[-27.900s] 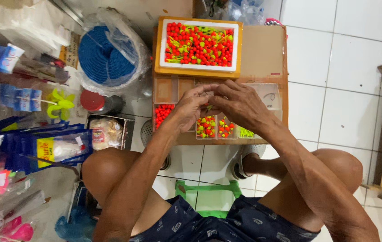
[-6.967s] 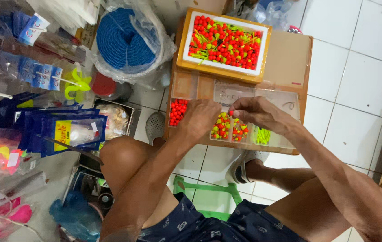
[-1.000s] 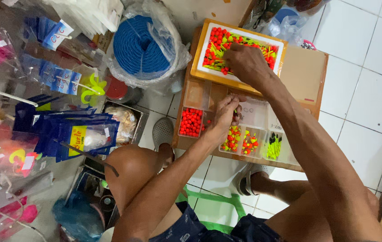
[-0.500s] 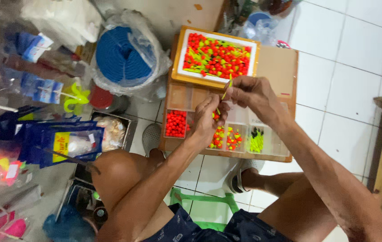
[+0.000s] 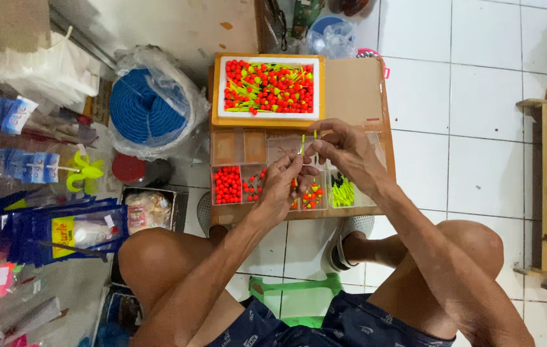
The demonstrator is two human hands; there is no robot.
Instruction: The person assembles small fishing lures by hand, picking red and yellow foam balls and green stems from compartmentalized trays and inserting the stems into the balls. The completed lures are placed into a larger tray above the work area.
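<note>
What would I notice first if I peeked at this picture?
Probably the white tray at the top of the low table, heaped with bright red beads and yellow-green sticks. Just below it, the left hand and right hand meet over a clear compartment box, pinching thin yellow-green sticks that point upward. To the left sits a big coil of blue rope in a clear bag.

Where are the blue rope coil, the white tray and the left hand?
Rope coil (image 5: pixel 145 114), head view, on the middle of the blue windings.
White tray (image 5: pixel 221 90), head view, on its left rim.
Left hand (image 5: pixel 281 185), head view, on its back.
</note>
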